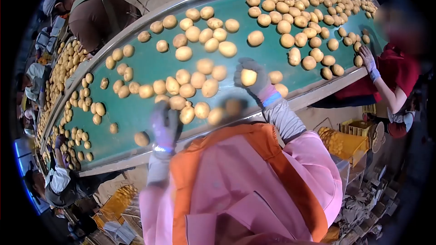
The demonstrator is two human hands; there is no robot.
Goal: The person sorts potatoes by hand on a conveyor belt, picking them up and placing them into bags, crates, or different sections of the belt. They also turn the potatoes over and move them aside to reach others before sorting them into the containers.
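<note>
Many potatoes (193, 33) lie on a green conveyor belt (254, 104) in front of me. My right hand (260, 82), in a grey and purple glove, holds a potato (249, 77) above the belt, its fingers curled around it. Two potatoes (275, 77) lie just right of that hand. Close to the belt's near edge, my left hand (164, 124) is gloved too and blurred by motion; whether it grips anything is hidden. Beside its fingertips sit several potatoes (177, 102), and another potato (141, 139) lies to its left.
A metal rim (324, 88) borders the belt on my side. At the right a co-worker's gloved hand (369, 61) touches potatoes by the edge. Other people work at the far left and across the belt. Yellow crates (356, 143) stand on the floor behind the right side.
</note>
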